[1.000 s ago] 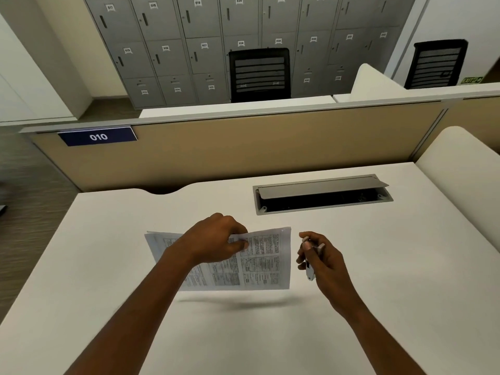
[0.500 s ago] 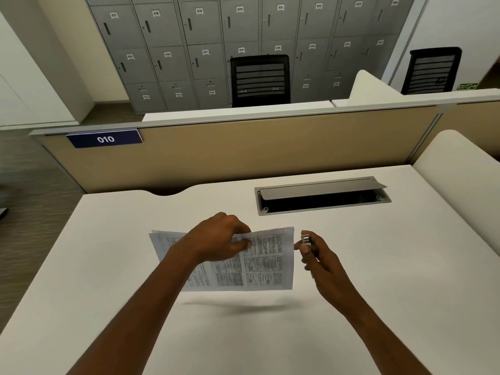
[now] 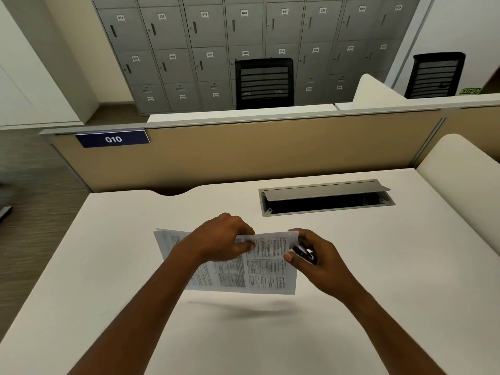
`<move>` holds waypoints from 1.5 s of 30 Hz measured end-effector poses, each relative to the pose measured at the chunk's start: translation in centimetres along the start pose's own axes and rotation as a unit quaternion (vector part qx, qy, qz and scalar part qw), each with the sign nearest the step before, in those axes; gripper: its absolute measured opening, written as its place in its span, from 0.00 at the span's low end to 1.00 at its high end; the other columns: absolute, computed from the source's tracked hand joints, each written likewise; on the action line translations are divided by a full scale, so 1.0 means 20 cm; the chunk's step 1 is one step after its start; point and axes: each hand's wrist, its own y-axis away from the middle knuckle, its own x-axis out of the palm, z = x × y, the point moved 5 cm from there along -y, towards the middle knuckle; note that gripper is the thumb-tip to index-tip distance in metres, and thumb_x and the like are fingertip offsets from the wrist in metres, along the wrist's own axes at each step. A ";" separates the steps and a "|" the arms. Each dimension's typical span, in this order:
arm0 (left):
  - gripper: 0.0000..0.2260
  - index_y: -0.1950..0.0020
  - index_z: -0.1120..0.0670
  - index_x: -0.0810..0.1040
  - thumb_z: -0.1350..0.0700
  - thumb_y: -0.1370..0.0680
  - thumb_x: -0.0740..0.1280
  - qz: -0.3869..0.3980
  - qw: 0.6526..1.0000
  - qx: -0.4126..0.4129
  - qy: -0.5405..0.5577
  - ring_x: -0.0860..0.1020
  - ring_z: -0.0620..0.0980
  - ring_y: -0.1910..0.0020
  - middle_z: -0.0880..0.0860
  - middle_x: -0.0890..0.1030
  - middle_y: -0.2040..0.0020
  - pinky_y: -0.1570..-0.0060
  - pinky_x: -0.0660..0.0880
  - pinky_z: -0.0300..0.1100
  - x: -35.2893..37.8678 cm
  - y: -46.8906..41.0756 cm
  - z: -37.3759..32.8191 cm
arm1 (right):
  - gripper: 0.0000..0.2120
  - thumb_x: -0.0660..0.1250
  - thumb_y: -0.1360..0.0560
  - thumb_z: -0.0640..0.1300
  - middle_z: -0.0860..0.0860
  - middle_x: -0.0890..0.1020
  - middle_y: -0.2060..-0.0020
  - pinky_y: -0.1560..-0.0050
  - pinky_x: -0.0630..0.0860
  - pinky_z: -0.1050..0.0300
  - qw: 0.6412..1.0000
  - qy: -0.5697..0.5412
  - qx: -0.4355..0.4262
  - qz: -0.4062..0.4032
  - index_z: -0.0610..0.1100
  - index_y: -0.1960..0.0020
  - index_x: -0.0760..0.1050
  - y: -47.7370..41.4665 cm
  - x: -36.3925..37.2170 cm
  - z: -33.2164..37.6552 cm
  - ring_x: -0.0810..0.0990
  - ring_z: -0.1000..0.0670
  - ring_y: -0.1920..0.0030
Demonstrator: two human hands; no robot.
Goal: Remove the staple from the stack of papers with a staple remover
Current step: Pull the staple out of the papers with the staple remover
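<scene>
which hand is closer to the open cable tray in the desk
Right. The right hand, with the staple remover, sits just below the tray; the left hand is further left.

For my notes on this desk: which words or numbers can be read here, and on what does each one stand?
"010": blue desk sign on the partition.
"017" to "022", "027": tags on the lockers; the other tags are blurred.
Green exit sign: mirrored, blurred.
Stack of papers: print too small.

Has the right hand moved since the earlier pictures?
Yes. The right hand with the staple remover moved left, to the papers' right edge.
</scene>
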 end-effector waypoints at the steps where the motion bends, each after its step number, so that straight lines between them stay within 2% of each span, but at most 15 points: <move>1: 0.11 0.40 0.46 0.85 0.46 0.19 0.68 0.001 1.000 0.000 0.000 0.80 0.45 0.58 0.44 0.87 0.45 0.51 0.83 0.47 0.00 0.00 0.00 | 0.15 0.73 0.24 0.44 0.53 0.85 0.45 0.42 0.83 0.47 1.000 0.009 -0.003 0.001 0.48 0.39 0.77 -0.02 -0.01 0.02 0.83 0.48 0.41; 4: 0.11 0.40 0.45 0.85 0.46 0.19 0.68 0.000 1.000 -0.002 -0.003 0.79 0.44 0.58 0.45 0.87 0.44 0.50 0.82 0.48 0.00 0.00 0.01 | 0.14 0.76 0.26 0.46 0.53 0.85 0.49 0.44 0.83 0.49 0.998 0.051 -0.016 0.028 0.46 0.42 0.79 -0.07 -0.06 0.10 0.83 0.46 0.45; 8: 0.11 0.40 0.45 0.85 0.46 0.20 0.68 0.000 1.000 0.003 -0.008 0.78 0.42 0.60 0.45 0.86 0.44 0.50 0.83 0.49 -0.01 0.01 0.00 | 0.15 0.78 0.28 0.49 0.55 0.86 0.52 0.51 0.83 0.59 0.988 0.122 -0.039 0.082 0.46 0.44 0.81 -0.14 -0.11 0.20 0.82 0.48 0.52; 12: 0.11 0.40 0.46 0.85 0.47 0.20 0.68 0.002 1.000 0.006 -0.014 0.78 0.44 0.59 0.45 0.86 0.44 0.51 0.82 0.48 -0.03 0.01 -0.01 | 0.14 0.78 0.29 0.48 0.56 0.87 0.53 0.49 0.83 0.55 0.967 0.208 -0.031 0.141 0.46 0.45 0.84 -0.19 -0.11 0.26 0.83 0.51 0.53; 14: 0.11 0.39 0.46 0.85 0.48 0.20 0.69 -0.001 1.000 0.003 -0.015 0.78 0.45 0.57 0.45 0.86 0.44 0.51 0.82 0.47 -0.03 0.01 -0.01 | 0.13 0.77 0.28 0.50 0.57 0.87 0.54 0.50 0.82 0.56 0.952 0.246 -0.031 0.176 0.47 0.46 0.84 -0.21 -0.10 0.28 0.82 0.51 0.54; 18: 0.12 0.38 0.47 0.85 0.48 0.20 0.69 0.004 1.000 -0.001 -0.012 0.78 0.45 0.53 0.45 0.86 0.43 0.56 0.78 0.38 -0.02 0.01 0.00 | 0.15 0.76 0.27 0.54 0.59 0.87 0.52 0.51 0.81 0.62 0.931 0.302 -0.023 0.205 0.49 0.44 0.85 -0.23 -0.09 0.31 0.82 0.55 0.52; 21: 0.12 0.37 0.48 0.85 0.48 0.20 0.69 0.007 1.000 -0.003 -0.003 0.80 0.45 0.55 0.45 0.86 0.42 0.60 0.74 0.31 -0.01 0.01 0.00 | 0.13 0.75 0.26 0.55 0.59 0.87 0.54 0.52 0.81 0.58 0.923 0.316 -0.026 0.219 0.50 0.45 0.85 -0.24 -0.08 0.34 0.81 0.55 0.53; 26: 0.12 0.38 0.47 0.85 0.48 0.20 0.69 0.001 1.000 -0.006 -0.006 0.78 0.45 0.54 0.46 0.86 0.42 0.59 0.73 0.33 -0.02 0.01 0.01 | 0.09 0.72 0.25 0.55 0.54 0.86 0.61 0.58 0.77 0.48 0.906 0.349 -0.037 0.236 0.55 0.47 0.85 -0.26 -0.07 0.36 0.76 0.51 0.59; 29: 0.13 0.37 0.47 0.84 0.48 0.20 0.69 0.002 1.000 -0.007 -0.006 0.78 0.45 0.53 0.45 0.86 0.42 0.58 0.73 0.33 -0.02 0.00 0.02 | 0.08 0.73 0.25 0.55 0.56 0.85 0.62 0.59 0.76 0.49 0.903 0.353 -0.036 0.242 0.54 0.48 0.85 -0.26 -0.07 0.36 0.75 0.50 0.60; 32: 0.13 0.37 0.47 0.85 0.48 0.20 0.69 0.008 1.000 -0.004 -0.004 0.79 0.45 0.54 0.45 0.86 0.42 0.55 0.78 0.38 -0.02 0.00 0.02 | 0.07 0.73 0.25 0.54 0.59 0.85 0.63 0.58 0.78 0.49 0.903 0.348 -0.030 0.250 0.54 0.49 0.85 -0.27 -0.07 0.35 0.75 0.52 0.61; 35: 0.13 0.38 0.48 0.85 0.48 0.20 0.69 0.011 1.000 -0.003 -0.005 0.79 0.45 0.56 0.46 0.87 0.42 0.51 0.82 0.42 -0.02 0.00 0.02 | 0.07 0.73 0.26 0.54 0.56 0.86 0.61 0.56 0.79 0.47 0.901 0.348 -0.026 0.259 0.55 0.49 0.84 -0.27 -0.06 0.34 0.78 0.50 0.58; 38: 0.13 0.37 0.48 0.85 0.48 0.20 0.69 0.010 1.000 -0.003 -0.006 0.78 0.42 0.60 0.46 0.86 0.42 0.51 0.82 0.42 -0.02 0.00 0.02 | 0.07 0.72 0.26 0.55 0.58 0.85 0.62 0.56 0.80 0.46 0.901 0.344 -0.027 0.264 0.56 0.49 0.83 -0.28 -0.06 0.33 0.78 0.51 0.59; 40: 0.13 0.37 0.48 0.85 0.47 0.20 0.69 0.012 1.000 -0.003 -0.006 0.78 0.44 0.59 0.46 0.86 0.42 0.50 0.82 0.43 -0.02 0.00 0.03 | 0.07 0.72 0.26 0.56 0.60 0.84 0.63 0.57 0.80 0.46 0.898 0.348 -0.032 0.266 0.57 0.49 0.83 -0.28 -0.06 0.33 0.76 0.52 0.60; 42: 0.13 0.37 0.48 0.85 0.48 0.20 0.69 0.015 1.000 -0.003 -0.003 0.79 0.45 0.58 0.46 0.87 0.42 0.50 0.83 0.42 -0.01 0.00 0.03 | 0.07 0.72 0.27 0.56 0.59 0.84 0.63 0.58 0.80 0.47 0.896 0.355 -0.032 0.266 0.58 0.50 0.83 -0.29 -0.06 0.32 0.75 0.53 0.60; 45: 0.13 0.37 0.49 0.85 0.48 0.20 0.69 0.017 1.000 0.000 0.002 0.81 0.45 0.58 0.47 0.87 0.42 0.56 0.80 0.35 -0.01 -0.01 0.03 | 0.07 0.73 0.27 0.55 0.62 0.84 0.64 0.58 0.80 0.50 0.895 0.357 -0.026 0.268 0.57 0.50 0.83 -0.29 -0.06 0.32 0.76 0.56 0.60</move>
